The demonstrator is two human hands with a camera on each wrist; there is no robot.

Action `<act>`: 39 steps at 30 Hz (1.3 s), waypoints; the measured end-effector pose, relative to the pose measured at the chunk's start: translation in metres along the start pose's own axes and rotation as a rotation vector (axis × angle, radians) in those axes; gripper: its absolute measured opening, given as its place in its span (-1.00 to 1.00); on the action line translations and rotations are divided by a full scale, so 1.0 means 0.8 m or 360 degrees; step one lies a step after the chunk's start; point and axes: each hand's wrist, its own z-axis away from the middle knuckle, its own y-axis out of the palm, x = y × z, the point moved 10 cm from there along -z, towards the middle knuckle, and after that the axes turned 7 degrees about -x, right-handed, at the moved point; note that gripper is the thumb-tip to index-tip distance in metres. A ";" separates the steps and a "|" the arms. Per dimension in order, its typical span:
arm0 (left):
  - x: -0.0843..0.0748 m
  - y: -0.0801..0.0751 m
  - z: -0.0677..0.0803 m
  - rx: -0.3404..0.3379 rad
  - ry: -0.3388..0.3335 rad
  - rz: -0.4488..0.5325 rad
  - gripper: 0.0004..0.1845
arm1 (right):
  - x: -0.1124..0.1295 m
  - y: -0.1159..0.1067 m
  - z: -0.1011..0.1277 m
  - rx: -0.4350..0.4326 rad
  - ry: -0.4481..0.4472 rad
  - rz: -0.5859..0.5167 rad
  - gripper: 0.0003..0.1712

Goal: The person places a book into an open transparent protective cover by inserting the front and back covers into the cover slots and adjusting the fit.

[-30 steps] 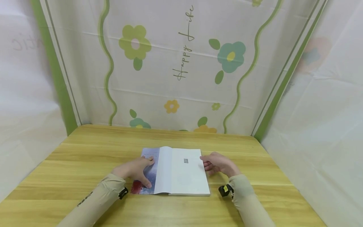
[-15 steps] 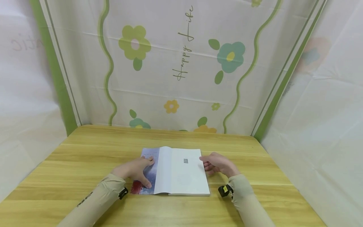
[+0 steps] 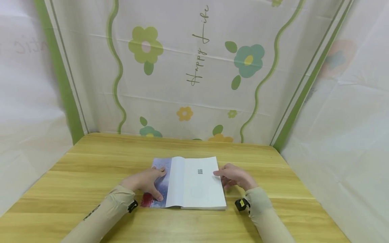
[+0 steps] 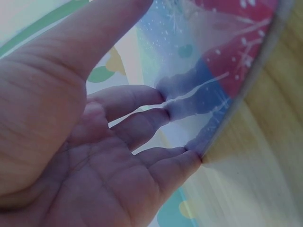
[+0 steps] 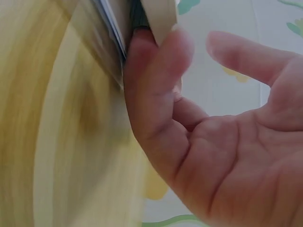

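A pale cloth printed with flowers hangs behind a wood-grain table. The person's hands are apart, one on each side of an open book lying near the middle of the tabletop. The left hand rests with fingers and thumb spread on the opened cover (glossy, blue and red, mirroring the fingers in the left wrist view). The right hand has its fingers curled at the book's right edge, a fingertip tucked under a block of pages; its thumb reaches over the page, though whether it presses there cannot be told. Between the hands, a small dark square code marks the white right-hand page. Farther out, beige sleeves cover both arms, and a black device sits at the right wrist. On the cloth, sideways lettering reads "Happy Life".
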 end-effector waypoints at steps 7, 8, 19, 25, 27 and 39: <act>-0.003 0.000 0.002 0.0012 0.0031 0.0004 0.06 | 0.002 0.002 0.002 -0.0018 -0.0015 0.0107 -0.71; -0.003 0.000 0.003 0.0014 0.0035 0.0004 0.05 | 0.003 0.003 0.003 -0.0022 -0.0012 0.0120 -0.70; -0.004 0.001 0.000 0.0022 0.0054 -0.0016 0.05 | 0.007 0.007 0.009 -0.0056 -0.0017 0.0179 -0.79; -0.004 0.002 0.000 0.0022 0.0059 -0.0020 0.05 | 0.013 0.005 0.009 -0.0070 -0.0052 0.0110 -0.86; -0.003 0.002 0.000 0.0020 0.0059 -0.0019 0.05 | 0.017 0.005 0.010 -0.0061 -0.0075 0.0107 -0.86; -0.002 0.001 0.000 0.0014 0.0077 -0.0015 0.06 | 0.032 0.014 0.021 0.0033 -0.0136 0.0200 -0.71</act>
